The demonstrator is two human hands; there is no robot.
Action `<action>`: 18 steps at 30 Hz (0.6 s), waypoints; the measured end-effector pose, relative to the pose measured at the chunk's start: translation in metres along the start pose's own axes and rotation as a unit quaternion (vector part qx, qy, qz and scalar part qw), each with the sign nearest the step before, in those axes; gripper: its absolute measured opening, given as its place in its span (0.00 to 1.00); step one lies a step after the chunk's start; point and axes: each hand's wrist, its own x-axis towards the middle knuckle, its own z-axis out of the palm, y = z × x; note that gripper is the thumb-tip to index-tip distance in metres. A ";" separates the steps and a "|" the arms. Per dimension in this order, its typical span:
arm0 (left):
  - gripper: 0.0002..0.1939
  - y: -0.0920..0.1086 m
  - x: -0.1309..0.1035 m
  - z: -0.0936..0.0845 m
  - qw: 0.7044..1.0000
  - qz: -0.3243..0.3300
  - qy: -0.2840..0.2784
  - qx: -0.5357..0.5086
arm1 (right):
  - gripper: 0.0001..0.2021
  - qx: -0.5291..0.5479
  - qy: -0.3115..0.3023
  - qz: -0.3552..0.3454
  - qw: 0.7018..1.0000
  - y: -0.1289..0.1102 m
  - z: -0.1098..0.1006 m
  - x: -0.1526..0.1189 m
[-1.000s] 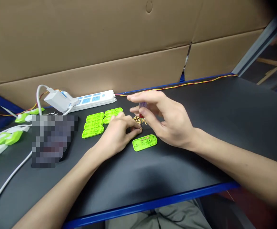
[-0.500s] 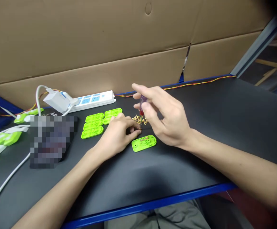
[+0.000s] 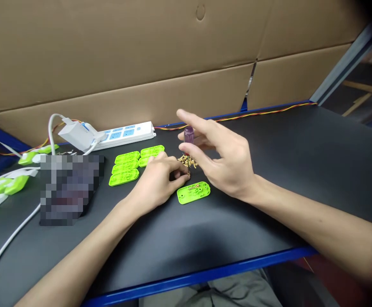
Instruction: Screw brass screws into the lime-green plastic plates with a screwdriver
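My right hand has thumb and fingers around the purple, see-through handle of a screwdriver, which stands upright with its shaft pointing down. At its tip, my left hand pinches a small brass-coloured piece against the table; its exact shape is too small to tell. Just in front lies a bright green plastic shell, inner side up, with a copper-coloured strip in it. Behind the fingertips is a pile of small brass parts, partly hidden by my hands.
Several green shells lie in two columns left of my left hand. A white power strip with a plugged-in adapter stands behind them. White cables, more green-and-white pieces and a blurred dark object occupy the left. Cardboard walls the back.
My right hand's fingers have shifted slightly on the screwdriver, showing more of its handle, and the handle has turned more upright. My left hand and the green shells have stayed put.
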 end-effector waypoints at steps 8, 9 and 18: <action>0.08 -0.002 -0.001 0.001 1.000 0.013 0.005 0.010 | 0.19 0.015 -0.008 0.004 1.000 -0.001 0.002 0.000; 0.08 -0.002 -0.001 0.001 1.000 0.013 0.004 0.012 | 0.20 0.018 -0.010 -0.002 1.000 -0.001 0.002 0.000; 0.08 -0.002 -0.001 0.001 1.000 0.017 0.011 0.009 | 0.17 0.019 0.000 0.012 1.000 -0.004 0.002 -0.001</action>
